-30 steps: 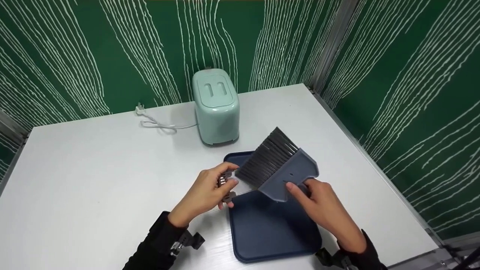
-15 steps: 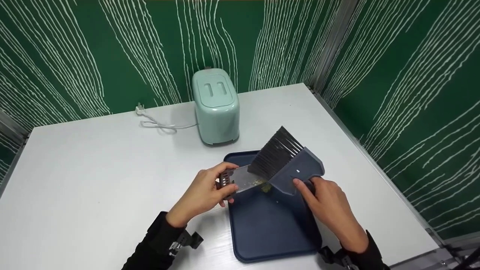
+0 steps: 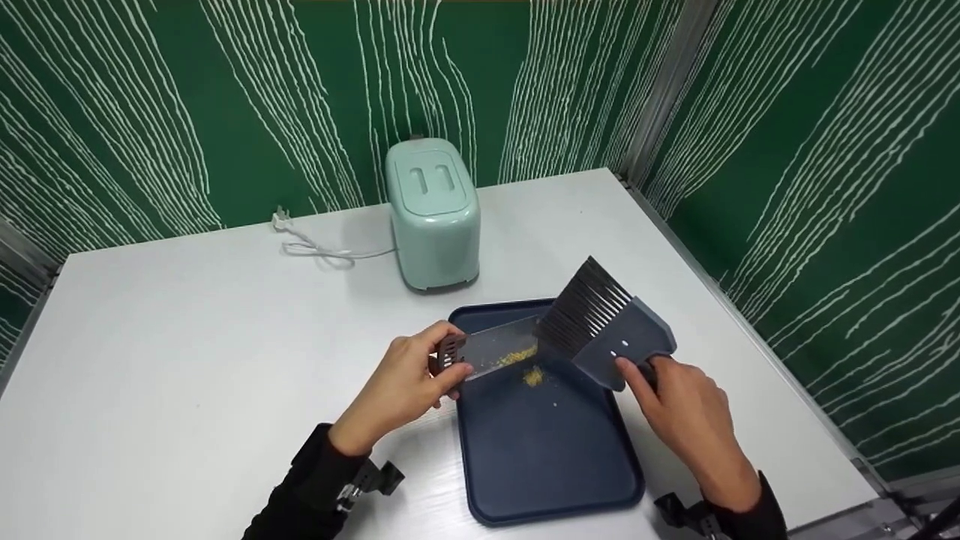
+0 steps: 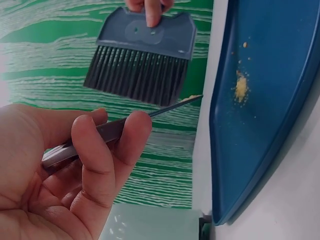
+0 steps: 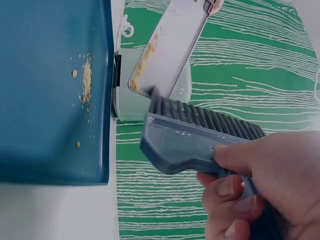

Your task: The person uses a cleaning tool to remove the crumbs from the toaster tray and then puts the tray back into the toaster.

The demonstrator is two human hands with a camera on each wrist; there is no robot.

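Observation:
My left hand (image 3: 409, 379) pinches the slotted brown end of a flat crumb tray (image 3: 484, 349), its metal sheet reaching out over a dark blue tray (image 3: 555, 457). Yellow crumbs (image 3: 517, 355) lie along the sheet's near, outer edge. In my right hand (image 3: 686, 409) is a blue-grey hand brush (image 3: 626, 341), gripped by its handle with the thumb on the head. Its black bristles (image 3: 585, 307) overlap the far end of the crumb tray in the head view. A small crumb pile (image 4: 241, 89) sits on the blue tray, with a few loose crumbs around it.
Behind the blue tray stands a mint-green toaster (image 3: 435, 225), its white cord and plug (image 3: 280, 219) lying to the left on the white table (image 3: 187, 360). Green walls with white streaks rise at the back and right.
The brush has moved right along the crumb tray toward its outer end, uncovering the crumbs on the sheet. A crumb pile has appeared on the blue tray. The left hand has tilted the crumb tray slightly.

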